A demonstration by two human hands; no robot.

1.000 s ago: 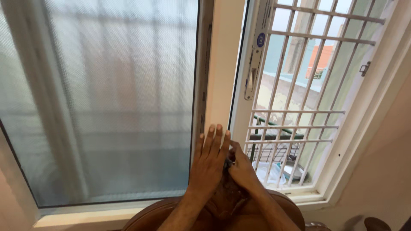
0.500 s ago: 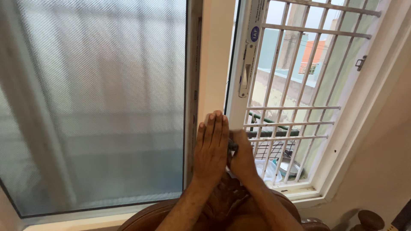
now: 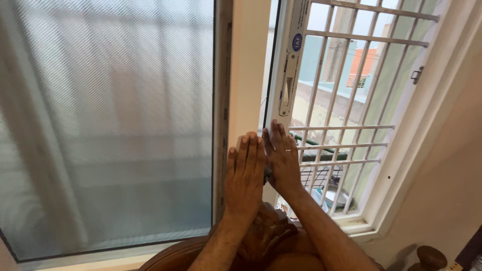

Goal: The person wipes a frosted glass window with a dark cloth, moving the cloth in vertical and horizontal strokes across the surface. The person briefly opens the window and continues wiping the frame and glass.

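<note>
Left hand lies flat on the window frame, w/ right hand touching beside it. Mesh panel sits left; grille right, carved chair back below hands.

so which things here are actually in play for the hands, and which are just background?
In play:
- left hand, flat on the white window frame
- right hand, flat on the sash edge
- dark object between the hands, unclear what

Background:
- frosted pane
- white grille
- carved wooden chair back
- wooden knob
</note>
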